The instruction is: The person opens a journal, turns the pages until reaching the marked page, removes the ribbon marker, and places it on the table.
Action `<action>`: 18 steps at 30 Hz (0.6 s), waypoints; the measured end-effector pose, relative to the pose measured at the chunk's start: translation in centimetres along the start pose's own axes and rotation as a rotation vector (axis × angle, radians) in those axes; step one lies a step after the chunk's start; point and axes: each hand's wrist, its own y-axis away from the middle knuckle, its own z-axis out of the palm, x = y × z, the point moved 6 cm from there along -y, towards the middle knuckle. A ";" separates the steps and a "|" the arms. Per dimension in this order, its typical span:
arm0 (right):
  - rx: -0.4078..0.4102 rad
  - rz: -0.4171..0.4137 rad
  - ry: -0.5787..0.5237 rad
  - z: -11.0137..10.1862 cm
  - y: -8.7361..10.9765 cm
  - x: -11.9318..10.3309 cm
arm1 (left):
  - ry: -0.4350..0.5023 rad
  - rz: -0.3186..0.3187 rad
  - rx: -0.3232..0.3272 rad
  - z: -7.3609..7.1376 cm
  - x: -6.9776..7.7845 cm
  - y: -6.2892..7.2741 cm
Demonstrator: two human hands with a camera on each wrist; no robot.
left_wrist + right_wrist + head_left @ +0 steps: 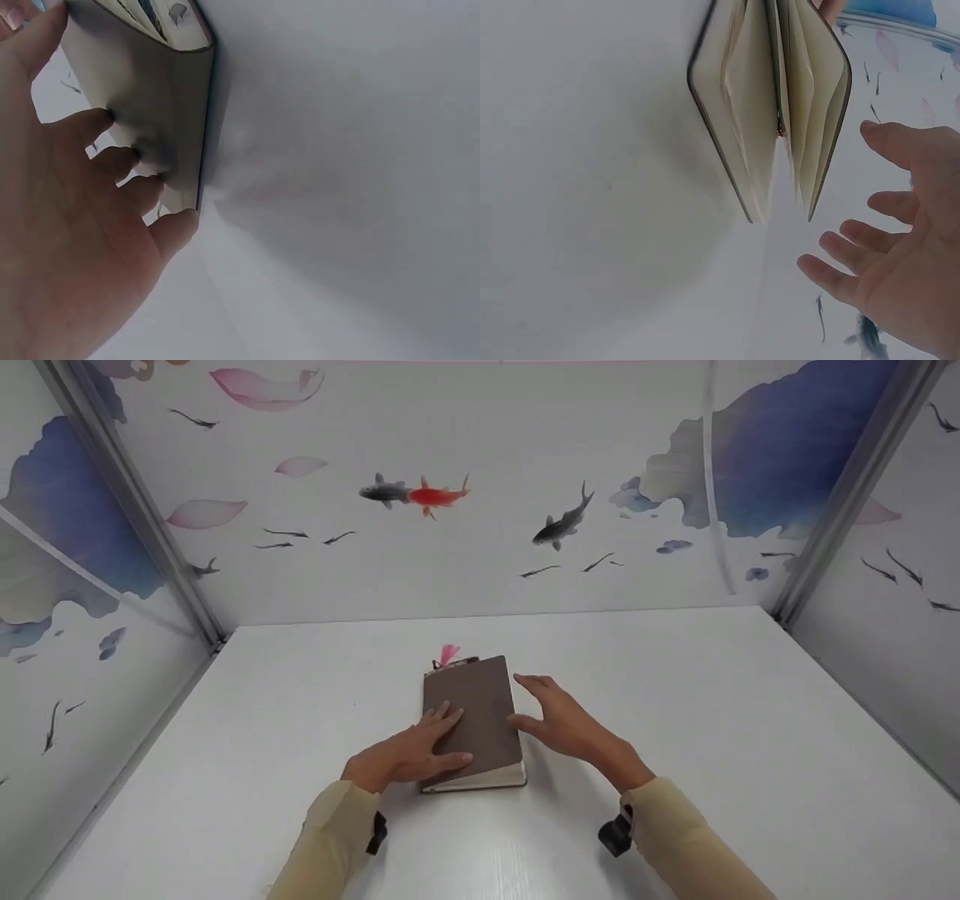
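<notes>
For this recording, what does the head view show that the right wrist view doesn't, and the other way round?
Only the head view: the pink tassel at the far end of the book, the back of the left hand on the cover, and the pale sleeves.

Only the right wrist view: the pages parted by a gap, and the palm side of the right hand.

Both: the book, the right hand, the white table and the patterned wall.
</notes>
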 end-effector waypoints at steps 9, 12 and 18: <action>0.077 0.129 -0.142 2.0 -0.2 2.1 | 0.003 -0.049 -0.010 0.9 0.5 -0.4; 0.094 0.187 -0.171 2.5 -0.4 2.6 | 0.007 -0.058 -0.008 1.1 0.6 -0.5; 0.104 0.354 -0.387 3.5 -0.7 3.7 | 0.046 -0.047 0.004 1.2 0.8 -0.6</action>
